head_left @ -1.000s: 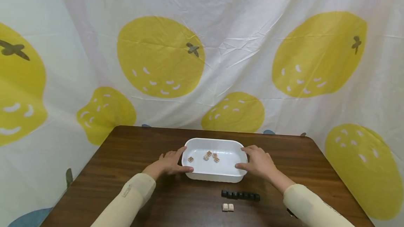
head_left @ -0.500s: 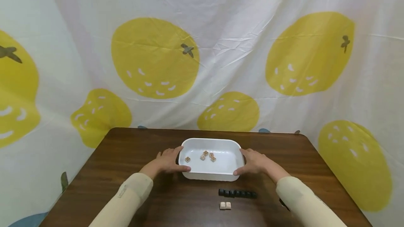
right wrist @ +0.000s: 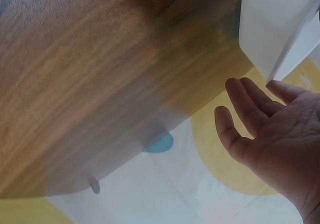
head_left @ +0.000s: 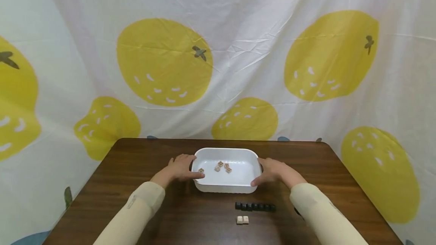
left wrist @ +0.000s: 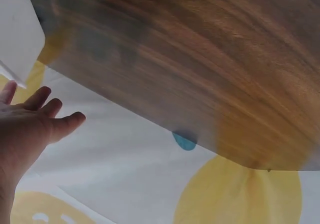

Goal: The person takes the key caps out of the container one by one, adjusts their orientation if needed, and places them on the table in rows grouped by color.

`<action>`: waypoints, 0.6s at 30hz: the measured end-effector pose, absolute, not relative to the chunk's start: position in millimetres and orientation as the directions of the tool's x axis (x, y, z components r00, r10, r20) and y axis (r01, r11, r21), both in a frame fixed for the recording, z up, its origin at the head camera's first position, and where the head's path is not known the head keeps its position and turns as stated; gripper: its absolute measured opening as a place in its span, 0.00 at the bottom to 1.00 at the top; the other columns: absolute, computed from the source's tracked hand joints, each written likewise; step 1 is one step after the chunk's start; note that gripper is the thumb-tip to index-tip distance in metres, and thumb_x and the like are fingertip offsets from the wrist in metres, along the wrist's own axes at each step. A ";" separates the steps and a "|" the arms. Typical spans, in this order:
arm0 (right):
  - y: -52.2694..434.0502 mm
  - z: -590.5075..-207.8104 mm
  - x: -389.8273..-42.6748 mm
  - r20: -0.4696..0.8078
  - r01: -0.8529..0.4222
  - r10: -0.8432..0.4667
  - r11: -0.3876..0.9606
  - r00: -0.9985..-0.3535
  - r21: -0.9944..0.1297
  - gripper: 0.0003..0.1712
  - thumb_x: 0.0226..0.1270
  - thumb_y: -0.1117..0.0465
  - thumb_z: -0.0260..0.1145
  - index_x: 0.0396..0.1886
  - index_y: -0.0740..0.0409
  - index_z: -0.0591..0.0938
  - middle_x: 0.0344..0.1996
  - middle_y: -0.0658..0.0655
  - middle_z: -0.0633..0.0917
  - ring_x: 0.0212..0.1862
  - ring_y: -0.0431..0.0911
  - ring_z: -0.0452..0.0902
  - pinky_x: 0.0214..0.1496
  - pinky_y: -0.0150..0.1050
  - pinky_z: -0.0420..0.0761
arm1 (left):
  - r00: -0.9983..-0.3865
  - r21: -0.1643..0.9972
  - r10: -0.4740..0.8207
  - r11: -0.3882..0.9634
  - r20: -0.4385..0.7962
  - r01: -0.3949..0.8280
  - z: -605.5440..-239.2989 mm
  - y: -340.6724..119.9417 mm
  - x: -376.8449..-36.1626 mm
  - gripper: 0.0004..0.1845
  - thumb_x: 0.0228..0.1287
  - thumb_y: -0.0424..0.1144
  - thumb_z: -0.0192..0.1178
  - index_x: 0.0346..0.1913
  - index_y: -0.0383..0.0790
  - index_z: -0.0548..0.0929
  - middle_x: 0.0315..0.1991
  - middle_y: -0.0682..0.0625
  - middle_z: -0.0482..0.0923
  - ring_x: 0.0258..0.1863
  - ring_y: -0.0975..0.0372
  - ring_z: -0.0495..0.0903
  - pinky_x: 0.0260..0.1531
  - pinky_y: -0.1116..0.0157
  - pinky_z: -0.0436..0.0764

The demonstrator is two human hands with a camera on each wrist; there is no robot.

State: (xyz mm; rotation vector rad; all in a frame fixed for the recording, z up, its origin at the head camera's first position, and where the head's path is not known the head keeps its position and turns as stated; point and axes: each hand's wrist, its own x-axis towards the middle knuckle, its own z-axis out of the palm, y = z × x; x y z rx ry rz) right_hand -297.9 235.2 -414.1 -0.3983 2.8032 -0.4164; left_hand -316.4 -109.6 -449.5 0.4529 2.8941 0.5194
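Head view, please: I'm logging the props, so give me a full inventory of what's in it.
dish: one, white, between the hands
small pieces: five, beige and brown, inside the dish, four grouped and one near the left thumb
black blocks: about seven, black, in a row on the table nearer the person than the dish
cream blocks: two, cream, side by side, nearer still
table: one, dark brown, under the blocks
cloth: white with yellow fruit print, behind the table
dark item: one, black, by the right sleeve, unclear
sleeves: two, cream, on the forearms
left hand: one, bare, at the dish's left end
right hand: one, bare, at its right end
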 end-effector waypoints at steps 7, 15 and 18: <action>231.9 -410.4 -297.7 -0.244 -0.201 -0.287 0.924 -0.926 -0.324 0.58 0.45 0.43 0.81 0.71 0.67 0.67 0.60 0.71 0.72 0.59 0.63 0.72 0.59 0.61 0.71 | -0.928 0.360 0.373 0.866 0.000 0.348 -445.7 -97.1 -320.2 0.38 0.59 0.59 0.67 0.67 0.43 0.74 0.71 0.36 0.63 0.74 0.42 0.52 0.67 0.34 0.47; 234.6 -412.6 -299.8 -0.239 -0.183 -0.268 0.927 -0.933 -0.328 0.61 0.44 0.41 0.81 0.73 0.66 0.65 0.67 0.73 0.65 0.63 0.67 0.67 0.61 0.64 0.68 | -0.876 0.334 0.450 0.810 0.172 0.482 -451.3 -71.9 -326.9 0.27 0.58 0.50 0.71 0.58 0.43 0.81 0.68 0.37 0.68 0.72 0.42 0.58 0.66 0.40 0.57; 233.3 -413.0 -301.8 -0.247 -0.178 -0.252 0.942 -0.936 -0.285 0.62 0.43 0.38 0.81 0.72 0.64 0.66 0.66 0.72 0.67 0.63 0.66 0.68 0.61 0.66 0.66 | -0.861 0.360 0.467 0.782 0.201 0.508 -455.7 -64.7 -328.8 0.24 0.58 0.46 0.72 0.55 0.40 0.82 0.66 0.35 0.70 0.70 0.41 0.61 0.66 0.42 0.60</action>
